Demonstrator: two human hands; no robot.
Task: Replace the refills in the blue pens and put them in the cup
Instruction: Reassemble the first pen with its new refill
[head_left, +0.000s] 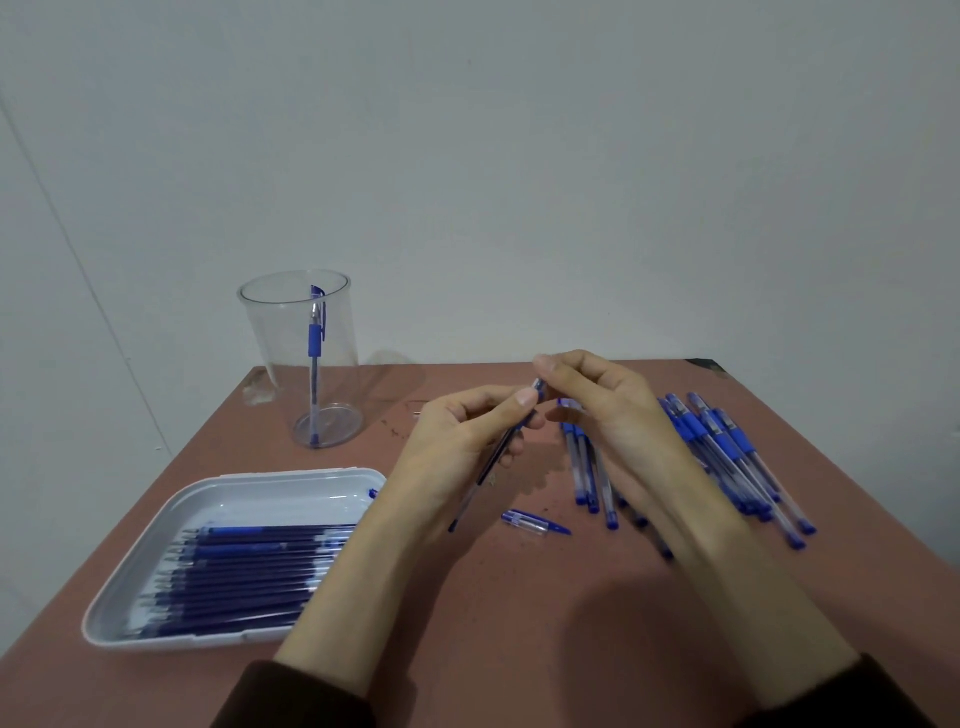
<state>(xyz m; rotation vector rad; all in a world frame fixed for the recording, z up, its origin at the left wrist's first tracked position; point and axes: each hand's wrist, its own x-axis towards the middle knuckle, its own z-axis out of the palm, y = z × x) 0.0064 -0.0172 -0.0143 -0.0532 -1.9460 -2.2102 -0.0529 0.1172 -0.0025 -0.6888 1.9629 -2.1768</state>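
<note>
While left hand (467, 441), right hand (608, 405) pinch refill (488, 467), cup (270, 332) holds pen (315, 358), tray (270, 501) refills (244, 577).

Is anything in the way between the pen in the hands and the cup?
Nothing visible is. The left hand and right hand hold the pen above the table. The cup stands further left, its top open, with another pen inside. The tray sits nearer the person, off that path.

Plain pale grey wall (519, 156) behind, corner seam running down at left. Reddish-brown desk (519, 597), surface scuffed, far right corner chipped. Soft dim light.
</note>
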